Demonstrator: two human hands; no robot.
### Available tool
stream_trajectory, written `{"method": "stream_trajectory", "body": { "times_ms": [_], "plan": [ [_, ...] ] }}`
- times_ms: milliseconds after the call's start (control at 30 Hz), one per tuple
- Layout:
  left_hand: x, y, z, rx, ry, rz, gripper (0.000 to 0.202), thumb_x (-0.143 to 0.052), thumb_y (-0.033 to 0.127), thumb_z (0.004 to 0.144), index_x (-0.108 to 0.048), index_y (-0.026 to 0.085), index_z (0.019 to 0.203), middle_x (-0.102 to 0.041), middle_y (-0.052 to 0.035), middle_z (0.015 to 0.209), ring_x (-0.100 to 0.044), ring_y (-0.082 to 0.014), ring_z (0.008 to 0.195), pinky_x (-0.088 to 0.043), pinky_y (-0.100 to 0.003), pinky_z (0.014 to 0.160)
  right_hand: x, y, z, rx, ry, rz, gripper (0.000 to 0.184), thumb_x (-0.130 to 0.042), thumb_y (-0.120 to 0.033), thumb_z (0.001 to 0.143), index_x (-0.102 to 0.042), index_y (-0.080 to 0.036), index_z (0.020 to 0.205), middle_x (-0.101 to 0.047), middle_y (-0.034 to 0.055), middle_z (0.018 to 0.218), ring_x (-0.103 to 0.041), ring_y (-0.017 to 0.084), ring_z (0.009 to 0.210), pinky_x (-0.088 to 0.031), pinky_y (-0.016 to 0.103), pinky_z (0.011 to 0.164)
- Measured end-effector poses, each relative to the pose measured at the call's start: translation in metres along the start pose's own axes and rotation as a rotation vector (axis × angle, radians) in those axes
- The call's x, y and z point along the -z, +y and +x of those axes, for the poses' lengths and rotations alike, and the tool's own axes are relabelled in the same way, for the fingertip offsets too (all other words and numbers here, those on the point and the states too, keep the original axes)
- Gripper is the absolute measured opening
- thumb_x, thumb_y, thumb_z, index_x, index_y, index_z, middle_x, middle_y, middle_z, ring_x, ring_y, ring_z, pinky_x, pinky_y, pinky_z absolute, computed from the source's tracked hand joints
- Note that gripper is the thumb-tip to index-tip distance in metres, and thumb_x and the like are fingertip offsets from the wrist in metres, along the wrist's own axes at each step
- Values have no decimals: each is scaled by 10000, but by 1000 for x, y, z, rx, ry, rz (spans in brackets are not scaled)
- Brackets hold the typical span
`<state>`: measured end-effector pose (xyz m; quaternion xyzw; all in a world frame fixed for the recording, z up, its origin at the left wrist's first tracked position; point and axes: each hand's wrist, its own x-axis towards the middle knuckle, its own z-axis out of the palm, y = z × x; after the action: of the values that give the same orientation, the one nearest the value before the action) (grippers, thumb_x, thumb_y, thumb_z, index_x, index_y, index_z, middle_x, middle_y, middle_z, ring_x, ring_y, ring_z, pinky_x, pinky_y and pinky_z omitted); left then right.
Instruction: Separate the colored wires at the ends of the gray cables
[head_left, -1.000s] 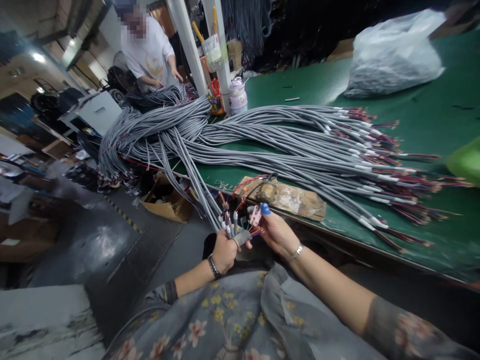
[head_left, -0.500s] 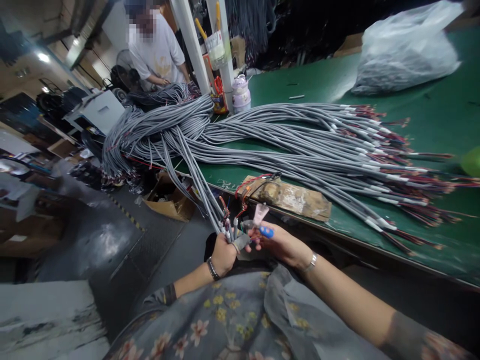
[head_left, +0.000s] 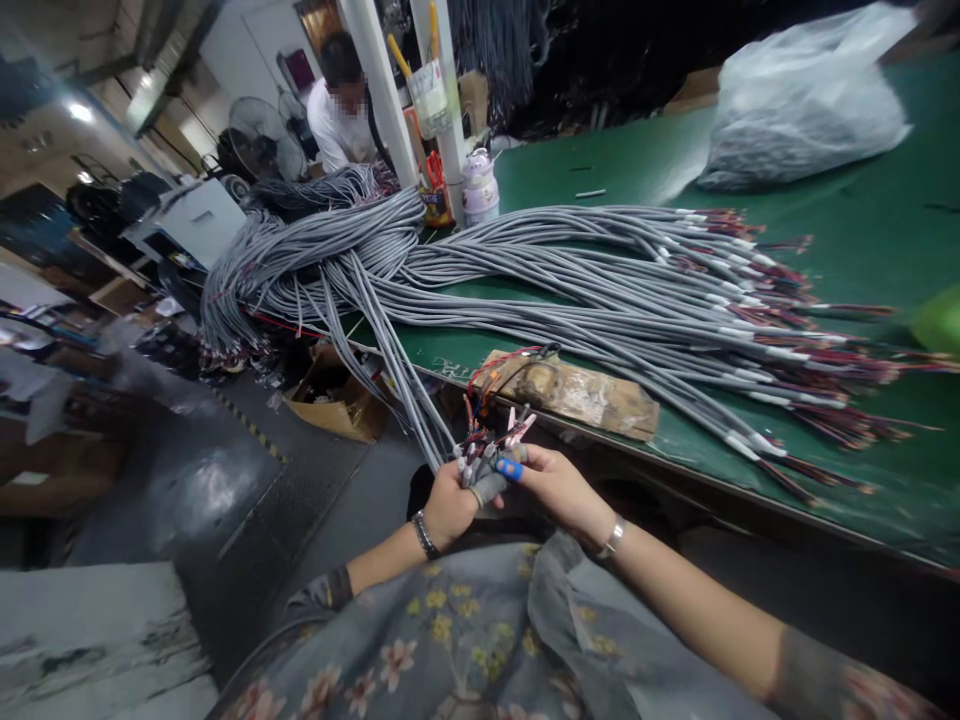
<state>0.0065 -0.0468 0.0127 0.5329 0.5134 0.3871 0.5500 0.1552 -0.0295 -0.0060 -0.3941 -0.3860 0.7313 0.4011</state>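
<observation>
My left hand (head_left: 450, 508) is closed around several grey cables (head_left: 420, 405), close to their stripped ends. Dark, red and orange cores (head_left: 474, 428) stick up above its fingers. Grey wraps cover its thumb. Right beside it, my right hand (head_left: 559, 490) is closed, its thumb and forefinger meeting at the cable ends; a blue wrap (head_left: 510, 469) covers the thumb tip. Out of the right hand's grip rises a small pale pink two-pronged tool (head_left: 517, 424), its lower part hidden by the fingers. Its exact kind I cannot make out.
Many grey cables (head_left: 570, 270) lie across the green table (head_left: 622, 165). A taped wooden block (head_left: 592, 398) sits by its front edge. At the back are a plastic bag (head_left: 806, 105) and a lilac bottle (head_left: 480, 188). A co-worker (head_left: 337, 115) bends behind the white post; an open carton (head_left: 337, 400) is below.
My right hand has come left, with its thumb and forefinger now against the cable ends, and the pink tool has turned. The co-worker has shifted right and bent lower.
</observation>
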Motion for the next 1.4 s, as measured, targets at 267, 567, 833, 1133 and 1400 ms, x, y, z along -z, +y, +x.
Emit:
{"method": "stream_trajectory", "body": {
  "times_ms": [267, 567, 833, 1133, 1400],
  "plan": [
    [-5, -6, 3, -2, 124, -37, 411, -687, 507, 709, -624, 151, 514, -572, -13, 471, -446, -92, 458, -334, -219, 465, -1, -1, 0, 22, 90, 10, 427, -789, -550, 542, -577, -187, 624, -600, -21, 534, -440, 98, 484, -329, 264, 505],
    [-9, 15, 4, 78, 151, -193, 415, -707, 522, 633, -577, 157, 485, -543, -6, 411, -458, -92, 397, -297, -213, 419, 15, -2, 1, -44, -72, 317, 446, -741, -602, 615, -665, -186, 760, -661, 39, 742, -546, 137, 626, -428, 274, 602],
    [-14, 23, 8, 124, 122, -226, 371, -730, 482, 594, -560, 160, 521, -545, -5, 405, -510, -114, 409, -287, -216, 413, 17, -6, 24, -30, -68, 472, 404, -619, -577, 778, -680, -186, 858, -653, 30, 734, -571, 135, 596, -472, 277, 589],
    [-16, 20, 12, 156, 124, -217, 375, -730, 492, 584, -566, 159, 527, -535, -3, 406, -507, -113, 411, -270, -213, 412, 10, -8, 30, -7, -21, 546, 336, -749, -502, 689, -695, -185, 787, -663, 0, 652, -542, 112, 511, -452, 260, 522],
    [-15, 18, 12, 157, 123, -168, 408, -717, 518, 588, -550, 161, 484, -510, -2, 383, -470, -101, 393, -272, -214, 413, 6, -10, 29, -35, 37, 530, 369, -726, -554, 685, -670, -198, 764, -662, 0, 692, -550, 119, 544, -457, 263, 544]
  ]
}}
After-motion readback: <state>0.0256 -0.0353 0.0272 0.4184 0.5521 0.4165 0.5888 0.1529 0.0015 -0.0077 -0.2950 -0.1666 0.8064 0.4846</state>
